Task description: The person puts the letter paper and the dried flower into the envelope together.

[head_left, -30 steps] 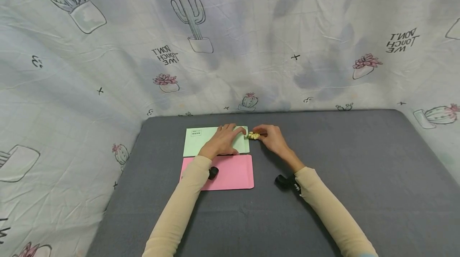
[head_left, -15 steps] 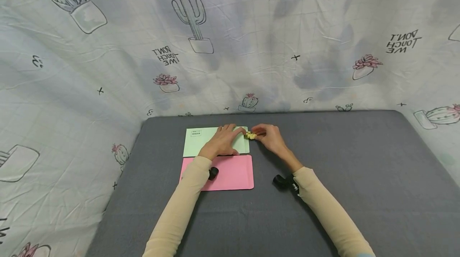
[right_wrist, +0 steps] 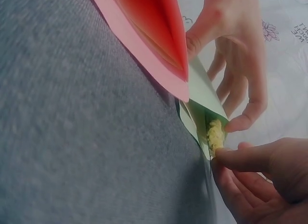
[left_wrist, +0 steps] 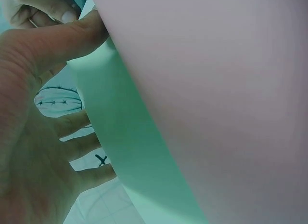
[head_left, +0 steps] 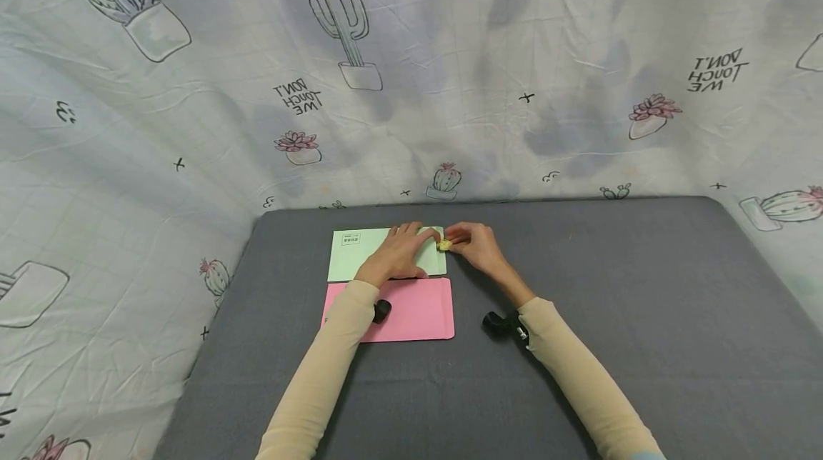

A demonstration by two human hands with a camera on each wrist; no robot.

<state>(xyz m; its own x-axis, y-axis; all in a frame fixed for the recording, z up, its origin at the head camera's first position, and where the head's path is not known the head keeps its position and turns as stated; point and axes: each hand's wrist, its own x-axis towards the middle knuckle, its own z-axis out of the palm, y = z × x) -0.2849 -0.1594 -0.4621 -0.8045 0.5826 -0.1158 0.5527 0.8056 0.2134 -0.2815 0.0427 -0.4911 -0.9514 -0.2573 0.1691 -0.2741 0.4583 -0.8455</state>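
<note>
A light green envelope (head_left: 350,258) lies flat toward the back of the table. My left hand (head_left: 400,254) spans it near its right end, thumb at the near edge and fingers at the far edge. In the right wrist view the envelope's mouth (right_wrist: 199,115) gapes, with the left index fingertip at its rim. My right hand (head_left: 479,246) pinches a small yellow flower sprig (right_wrist: 215,132) between thumb and fingers. The blossoms sit partly within the mouth; the stem end is hidden inside.
A pink envelope (head_left: 421,310) lies just in front of the green one, under my left forearm; its right end gapes too in the right wrist view. A grey cloth (head_left: 611,317) covers the table, with a patterned curtain (head_left: 418,88) behind.
My right hand has moved left, taking the flower sprig farther into the green envelope's mouth, so less yellow shows. The left hand has stayed put.
</note>
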